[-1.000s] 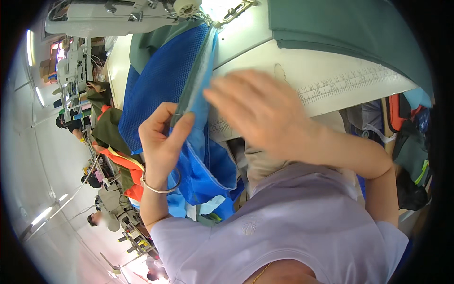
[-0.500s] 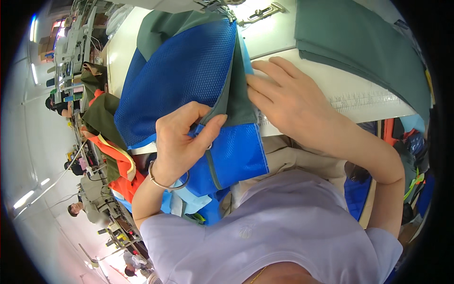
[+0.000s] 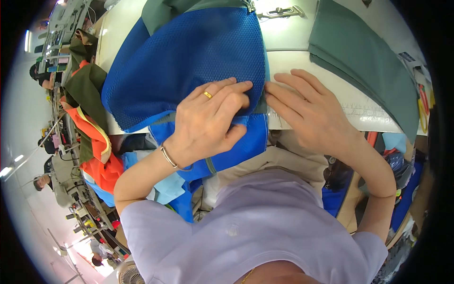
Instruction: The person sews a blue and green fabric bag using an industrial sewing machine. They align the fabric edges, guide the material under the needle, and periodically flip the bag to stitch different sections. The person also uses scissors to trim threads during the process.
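A blue mesh-fabric piece (image 3: 184,47), with grey-green cloth (image 3: 165,9) and a smooth blue panel (image 3: 250,142) attached, lies across the white sewing table (image 3: 288,35), its top at a metal presser foot (image 3: 250,5). My left hand (image 3: 210,116) is on the fabric near the lower seam, fingers bent and closed on it, a ring and bracelet showing. My right hand (image 3: 312,113) is open, fingertips at the fabric's right edge and palm over a printed ruler strip.
Folded grey-green cloth (image 3: 354,57) lies on the table's right, beside red-and-yellow handled tools (image 3: 423,109). Olive and orange cloth (image 3: 99,170) is piled at left. Co-workers (image 3: 45,182) sit at sewing machines (image 3: 80,217) farther left. A fan (image 3: 130,274) stands at lower left.
The mesh has been laid flatter over the light-blue and grey edge strip. My left hand moved right and up onto it; my right hand moved right and lies with fingers spread.
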The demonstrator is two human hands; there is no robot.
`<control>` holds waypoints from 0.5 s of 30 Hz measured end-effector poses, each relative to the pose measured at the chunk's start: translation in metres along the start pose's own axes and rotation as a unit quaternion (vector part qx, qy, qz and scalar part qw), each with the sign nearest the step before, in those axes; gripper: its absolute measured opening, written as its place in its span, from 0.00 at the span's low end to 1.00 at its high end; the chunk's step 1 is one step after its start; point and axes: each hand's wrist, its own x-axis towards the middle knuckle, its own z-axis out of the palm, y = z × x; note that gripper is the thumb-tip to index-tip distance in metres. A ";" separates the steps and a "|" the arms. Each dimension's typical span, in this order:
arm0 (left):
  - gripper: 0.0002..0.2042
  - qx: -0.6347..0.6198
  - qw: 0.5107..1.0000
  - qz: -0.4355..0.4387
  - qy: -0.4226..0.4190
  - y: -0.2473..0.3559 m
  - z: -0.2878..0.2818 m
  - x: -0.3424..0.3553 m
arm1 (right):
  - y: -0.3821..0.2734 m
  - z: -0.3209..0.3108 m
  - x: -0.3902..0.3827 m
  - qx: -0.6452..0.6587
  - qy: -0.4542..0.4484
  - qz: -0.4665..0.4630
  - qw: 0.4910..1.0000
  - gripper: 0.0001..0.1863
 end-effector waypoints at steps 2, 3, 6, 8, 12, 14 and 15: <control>0.18 -0.006 1.000 -0.022 -0.014 0.006 -0.004 0.004 | 0.002 -0.001 -0.003 0.011 0.002 -0.011 1.000 0.20; 0.20 -0.005 1.000 -0.024 -0.020 0.006 -0.004 0.005 | 0.003 0.000 -0.004 0.016 0.006 -0.014 1.000 0.20; 0.24 -0.008 0.997 -0.034 -0.062 0.007 -0.017 0.009 | 0.005 0.000 -0.005 0.019 0.011 -0.026 0.999 0.21; 0.26 0.000 0.997 -0.017 -0.070 0.004 -0.023 0.012 | 0.005 0.000 -0.006 0.010 0.009 -0.026 1.000 0.21; 0.29 -0.008 0.999 0.004 -0.047 0.006 -0.016 0.009 | 0.004 0.000 -0.005 0.006 0.019 -0.032 0.999 0.22; 0.30 -0.008 0.999 0.002 -0.039 0.010 -0.007 0.005 | 0.004 0.002 -0.007 -0.016 0.016 -0.047 0.999 0.22; 0.30 0.006 0.999 0.006 -0.032 0.012 -0.003 0.004 | 0.003 0.002 -0.009 -0.026 0.015 -0.053 0.998 0.22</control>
